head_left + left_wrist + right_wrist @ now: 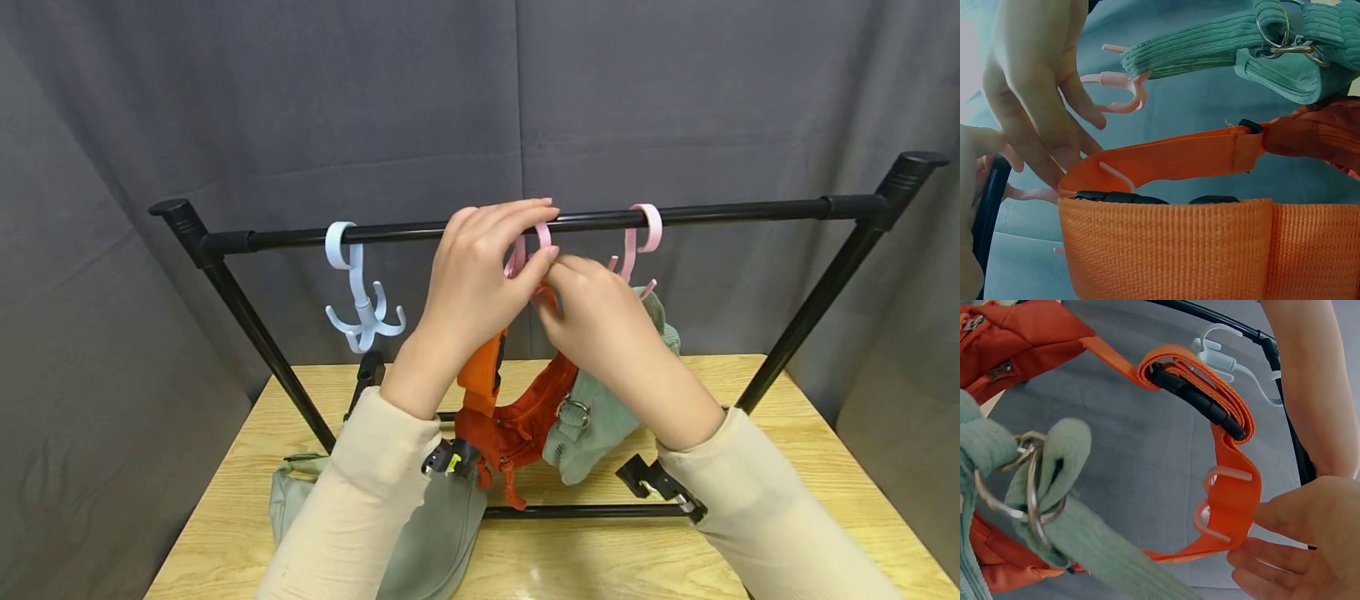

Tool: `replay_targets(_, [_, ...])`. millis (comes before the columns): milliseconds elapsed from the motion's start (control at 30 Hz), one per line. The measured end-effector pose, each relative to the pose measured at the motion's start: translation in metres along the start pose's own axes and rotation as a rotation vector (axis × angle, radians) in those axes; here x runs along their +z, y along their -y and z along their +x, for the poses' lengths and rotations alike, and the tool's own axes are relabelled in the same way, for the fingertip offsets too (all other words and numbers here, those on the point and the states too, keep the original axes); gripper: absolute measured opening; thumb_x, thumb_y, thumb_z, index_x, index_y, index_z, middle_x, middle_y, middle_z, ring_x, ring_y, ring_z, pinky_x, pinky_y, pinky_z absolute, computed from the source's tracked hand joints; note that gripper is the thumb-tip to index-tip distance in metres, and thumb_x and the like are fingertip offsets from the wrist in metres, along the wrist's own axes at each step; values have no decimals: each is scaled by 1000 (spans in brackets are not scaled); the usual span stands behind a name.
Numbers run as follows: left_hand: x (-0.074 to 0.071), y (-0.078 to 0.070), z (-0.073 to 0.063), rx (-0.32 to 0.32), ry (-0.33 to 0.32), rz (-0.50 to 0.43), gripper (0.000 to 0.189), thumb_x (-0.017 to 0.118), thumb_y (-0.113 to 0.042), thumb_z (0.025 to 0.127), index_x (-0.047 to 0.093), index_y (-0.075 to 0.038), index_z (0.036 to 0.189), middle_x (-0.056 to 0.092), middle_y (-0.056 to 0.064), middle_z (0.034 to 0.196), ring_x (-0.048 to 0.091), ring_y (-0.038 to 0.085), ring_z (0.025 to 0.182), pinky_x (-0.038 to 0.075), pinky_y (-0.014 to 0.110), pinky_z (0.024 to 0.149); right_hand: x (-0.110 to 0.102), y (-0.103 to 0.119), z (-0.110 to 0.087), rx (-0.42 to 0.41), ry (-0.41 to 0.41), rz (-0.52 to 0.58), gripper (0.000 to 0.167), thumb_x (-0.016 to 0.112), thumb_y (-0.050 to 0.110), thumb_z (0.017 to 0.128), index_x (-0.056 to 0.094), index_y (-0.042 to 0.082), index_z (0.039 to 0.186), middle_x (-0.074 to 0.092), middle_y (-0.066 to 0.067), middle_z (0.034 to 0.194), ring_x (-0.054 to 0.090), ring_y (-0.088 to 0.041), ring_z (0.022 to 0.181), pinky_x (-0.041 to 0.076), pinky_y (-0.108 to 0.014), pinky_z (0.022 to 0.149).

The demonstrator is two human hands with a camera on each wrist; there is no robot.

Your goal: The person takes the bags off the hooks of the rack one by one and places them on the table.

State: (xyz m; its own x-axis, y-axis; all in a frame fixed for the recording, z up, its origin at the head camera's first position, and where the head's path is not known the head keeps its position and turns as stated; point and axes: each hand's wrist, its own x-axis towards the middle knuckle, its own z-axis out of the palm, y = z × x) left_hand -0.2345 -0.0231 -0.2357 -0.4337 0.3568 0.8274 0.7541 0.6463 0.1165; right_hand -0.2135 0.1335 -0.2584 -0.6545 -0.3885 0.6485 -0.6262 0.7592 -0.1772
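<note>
At mid-rail (420, 231), 2 hands close together: left hand (480, 258) curls round pink hook (543, 236); right hand (596, 304), nearer, pinches orange strap (1238, 487), which hangs down toward red bag (525, 425).

My right hand (1038, 81) touches the orange strap (1166, 244); a pink prong (1116, 175) shows inside its loop. My left hand (967, 206) is by the black rod (991, 209), and a green strap (1197, 47) is near another pink hook (1136, 100).

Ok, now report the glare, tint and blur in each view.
Head: even light, small glare spot on the wooden tabletop; left wrist: upper-left corner washed out, curtain tinted blue, orange strap's weave readable; right wrist: greyer, near green strap slightly soft.
</note>
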Motion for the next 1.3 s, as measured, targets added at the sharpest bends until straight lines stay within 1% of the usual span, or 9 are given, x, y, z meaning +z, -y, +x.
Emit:
replay_targets(167, [1, -1, 1, 2, 2, -1, 33, 70, -22, 93, 70, -12, 125, 66, 0, 129, 59, 15, 119, 33, 26, 106, 1, 1, 5, 57, 33, -16, 9, 65, 2, 88, 66, -3, 95, 63, -15, 80, 62, -36, 78, 51, -49, 71])
replay_targets(300, [0, -1, 1, 3, 4, 4, 34, 71, -22, 93, 70, -12, 125, 66, 0, 129, 59, 16, 118, 33, 26, 106, 4, 0, 7, 88, 38, -27, 5, 65, 2, 89, 63, -3, 90, 58, -12, 72, 59, -35, 71, 49, -49, 65])
replay_targets(400, [0, 0, 0, 2, 8, 7, 34, 71, -22, 93, 70, -12, 125, 66, 0, 129, 59, 16, 119, 33, 26, 106, 8, -1, 7, 102, 30, -26, 6, 66, 3, 89, 62, -1, 87, 54, -10, 69, 56, -33, 66, 47, -47, 62])
replay_targets(567, [-1, 0, 0, -6, 16, 4, 34, 70, -22, 93, 69, -12, 126, 65, 0, 130, 59, 16, 119, 32, 26, 107, 11, -2, 6, 112, -20, -18, 6, 68, 4, 89, 64, 1, 85, 55, -9, 67, 57, -30, 63, 47, -45, 59])
replay_targets(767, [-2, -1, 0, -12, 27, -3, 34, 70, -22, 93, 69, -12, 126, 65, -1, 131, 58, 16, 119, 32, 26, 108, 12, -1, 4, 122, -63, 4, 5, 69, 6, 89, 66, 2, 86, 55, -8, 65, 55, -27, 60, 43, -39, 56])
replay_targets(900, [-3, -2, 0, -20, 36, 1, 34, 70, -23, 94, 69, -12, 126, 64, -1, 131, 58, 15, 120, 31, 26, 108, 12, -1, 3, 112, -93, 14, 5, 70, 6, 89, 67, 2, 87, 58, -9, 66, 56, -27, 61, 44, -39, 57])
replay_targets(1067, [-3, -3, 1, -32, 41, 10, 34, 69, -23, 94, 69, -13, 127, 64, -2, 131, 58, 15, 120, 31, 26, 108, 13, -2, 2, 90, -142, 21, 5, 71, 6, 88, 68, 2, 90, 65, -11, 71, 62, -29, 65, 47, -41, 59])
replay_targets(1300, [-5, -3, 0, -34, 38, 21, 34, 67, -22, 95, 69, -13, 127, 64, -2, 131, 58, 15, 120, 32, 27, 108, 13, -3, 1, 66, -218, 74, 6, 73, 1, 84, 70, 2, 89, 72, -11, 82, 68, -29, 75, 54, -43, 69])
